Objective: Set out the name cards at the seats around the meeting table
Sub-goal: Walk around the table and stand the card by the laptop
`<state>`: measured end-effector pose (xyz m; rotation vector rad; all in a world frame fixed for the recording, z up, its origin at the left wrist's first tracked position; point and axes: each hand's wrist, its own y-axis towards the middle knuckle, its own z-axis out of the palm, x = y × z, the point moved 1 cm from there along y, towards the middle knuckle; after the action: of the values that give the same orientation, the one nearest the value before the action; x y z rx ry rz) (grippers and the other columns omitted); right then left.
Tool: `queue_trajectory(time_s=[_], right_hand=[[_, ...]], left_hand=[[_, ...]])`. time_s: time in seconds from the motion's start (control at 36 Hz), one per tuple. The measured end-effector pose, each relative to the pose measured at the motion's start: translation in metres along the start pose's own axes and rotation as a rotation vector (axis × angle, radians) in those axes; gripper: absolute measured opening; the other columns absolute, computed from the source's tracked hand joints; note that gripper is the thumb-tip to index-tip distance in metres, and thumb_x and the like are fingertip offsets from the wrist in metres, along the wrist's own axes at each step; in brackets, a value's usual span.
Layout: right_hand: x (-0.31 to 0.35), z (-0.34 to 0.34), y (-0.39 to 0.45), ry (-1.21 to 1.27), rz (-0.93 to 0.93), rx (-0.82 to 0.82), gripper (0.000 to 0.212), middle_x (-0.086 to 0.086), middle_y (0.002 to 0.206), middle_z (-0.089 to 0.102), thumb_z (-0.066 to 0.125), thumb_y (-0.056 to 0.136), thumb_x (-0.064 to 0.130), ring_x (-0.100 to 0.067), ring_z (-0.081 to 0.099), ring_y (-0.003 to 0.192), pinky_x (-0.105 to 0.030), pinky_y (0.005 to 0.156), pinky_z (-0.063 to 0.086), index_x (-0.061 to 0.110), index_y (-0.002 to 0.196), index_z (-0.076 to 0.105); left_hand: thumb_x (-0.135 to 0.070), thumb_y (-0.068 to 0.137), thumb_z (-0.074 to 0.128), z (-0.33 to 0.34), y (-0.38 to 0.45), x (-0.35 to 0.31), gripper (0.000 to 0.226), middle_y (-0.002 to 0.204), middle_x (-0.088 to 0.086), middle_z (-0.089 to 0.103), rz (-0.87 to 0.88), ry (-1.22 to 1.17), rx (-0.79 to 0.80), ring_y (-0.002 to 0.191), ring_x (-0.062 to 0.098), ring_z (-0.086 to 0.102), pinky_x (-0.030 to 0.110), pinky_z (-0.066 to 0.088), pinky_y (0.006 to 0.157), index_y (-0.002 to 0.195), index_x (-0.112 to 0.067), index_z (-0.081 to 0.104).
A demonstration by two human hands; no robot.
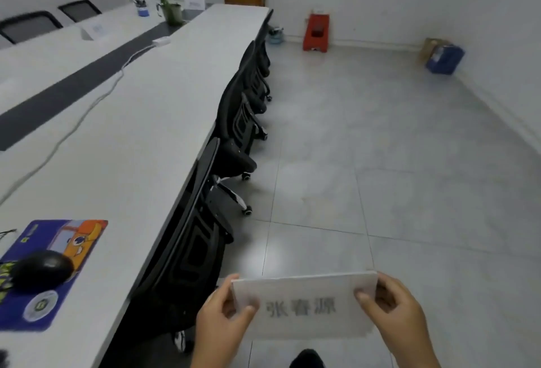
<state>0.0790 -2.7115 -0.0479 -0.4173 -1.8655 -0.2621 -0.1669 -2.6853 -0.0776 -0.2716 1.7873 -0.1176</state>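
You hold the name card above the floor beside the desk, its short ends pinched by your left hand and right hand, thumbs on its face, fingers behind.

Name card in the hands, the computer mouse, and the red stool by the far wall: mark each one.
name card (304, 306): head view, on its printed face.
computer mouse (44, 269): head view, top of its black shell.
red stool (316, 32): head view, its front face.
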Motion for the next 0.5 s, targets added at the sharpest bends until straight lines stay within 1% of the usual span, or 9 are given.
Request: queue_trajectory(time_s=[0.06, 0.11, 0.17, 0.22, 0.25, 0.33, 0.39, 0.44, 0.5], right_hand=[[0.014, 0.003, 0.045, 0.005, -0.032, 0.047, 0.046, -0.013, 0.083, 0.063, 0.069, 0.066, -0.01, 0.008, 0.061, 0.068, 0.0, 0.059, 0.045, 0.035, 0.074, 0.06], [0.025, 0.007, 0.092, 0.023, -0.068, 0.091, 0.05, -0.009, 0.08, 0.064, 0.068, 0.065, -0.013, 0.007, 0.061, 0.067, 0.001, 0.058, 0.044, 0.036, 0.072, 0.062], [0.038, 0.015, 0.132, 0.024, -0.088, 0.179, 0.042, -0.012, 0.085, 0.062, 0.067, 0.067, -0.011, 0.001, 0.063, 0.069, 0.001, 0.059, 0.044, 0.029, 0.078, 0.062], [0.05, 0.028, 0.172, 0.029, -0.095, 0.26, 0.033, -0.015, 0.09, 0.061, 0.067, 0.069, -0.009, 0.002, 0.062, 0.07, 0.001, 0.059, 0.045, 0.019, 0.085, 0.061], [0.06, 0.036, 0.19, 0.046, -0.112, 0.297, 0.032, -0.012, 0.09, 0.062, 0.066, 0.07, -0.008, 0.006, 0.062, 0.07, 0.0, 0.06, 0.045, 0.019, 0.085, 0.06], [0.087, 0.068, 0.242, 0.082, -0.18, 0.389, 0.038, 0.011, 0.081, 0.068, 0.066, 0.07, -0.008, 0.007, 0.062, 0.072, -0.001, 0.061, 0.046, 0.029, 0.079, 0.061], [0.107, 0.087, 0.263, 0.115, -0.23, 0.45, 0.039, 0.026, 0.081, 0.066, 0.065, 0.07, -0.008, 0.006, 0.062, 0.073, -0.001, 0.061, 0.046, 0.029, 0.079, 0.061], [0.129, 0.115, 0.288, 0.111, -0.299, 0.5, 0.038, 0.026, 0.081, 0.065, 0.065, 0.069, -0.007, 0.004, 0.062, 0.073, -0.002, 0.061, 0.046, 0.031, 0.076, 0.063], [0.148, 0.147, 0.312, 0.118, -0.356, 0.548, 0.034, 0.017, 0.083, 0.065, 0.067, 0.07, -0.003, -0.001, 0.062, 0.074, -0.003, 0.062, 0.047, 0.031, 0.072, 0.067]], left_hand=[[0.01, 0.061, 0.072, 0.013, 0.026, -0.019, 0.051, 0.096, 0.012, 0.062, 0.002, -0.019, -0.089, 0.07, -0.013, 0.06, -0.001, 0.044, 0.059, 0.103, -0.016, 0.061], [0.011, 0.058, 0.074, 0.025, 0.052, -0.038, 0.054, 0.094, 0.009, 0.064, 0.013, -0.031, -0.178, 0.07, -0.009, 0.062, 0.0, 0.045, 0.059, 0.092, -0.03, 0.062], [0.011, 0.057, 0.074, 0.031, 0.075, -0.054, 0.059, 0.093, 0.008, 0.065, 0.008, -0.056, -0.242, 0.069, -0.007, 0.063, 0.001, 0.046, 0.06, 0.083, -0.039, 0.058], [0.012, 0.057, 0.074, 0.033, 0.097, -0.068, 0.06, 0.093, 0.009, 0.065, 0.011, -0.067, -0.308, 0.068, -0.006, 0.063, 0.002, 0.047, 0.059, 0.082, -0.041, 0.057], [0.011, 0.057, 0.075, 0.032, 0.107, -0.076, 0.06, 0.093, 0.009, 0.065, 0.016, -0.066, -0.343, 0.068, -0.005, 0.063, 0.002, 0.046, 0.059, 0.082, -0.041, 0.057], [0.007, 0.057, 0.077, 0.023, 0.136, -0.1, 0.054, 0.09, 0.001, 0.066, 0.019, -0.1, -0.481, 0.068, -0.006, 0.062, 0.004, 0.048, 0.062, 0.087, -0.035, 0.06], [0.005, 0.058, 0.077, 0.015, 0.152, -0.118, 0.053, 0.088, -0.008, 0.064, 0.036, -0.138, -0.55, 0.069, -0.009, 0.062, 0.013, 0.049, 0.067, 0.087, -0.036, 0.059], [0.003, 0.061, 0.075, 0.002, 0.175, -0.133, 0.051, 0.088, -0.01, 0.063, 0.043, -0.158, -0.625, 0.072, -0.001, 0.064, 0.019, 0.044, 0.071, 0.085, -0.039, 0.057], [0.0, 0.064, 0.074, -0.014, 0.203, -0.145, 0.046, 0.09, -0.007, 0.062, 0.055, -0.168, -0.672, 0.078, 0.003, 0.061, 0.02, 0.042, 0.072, 0.091, -0.033, 0.057]])
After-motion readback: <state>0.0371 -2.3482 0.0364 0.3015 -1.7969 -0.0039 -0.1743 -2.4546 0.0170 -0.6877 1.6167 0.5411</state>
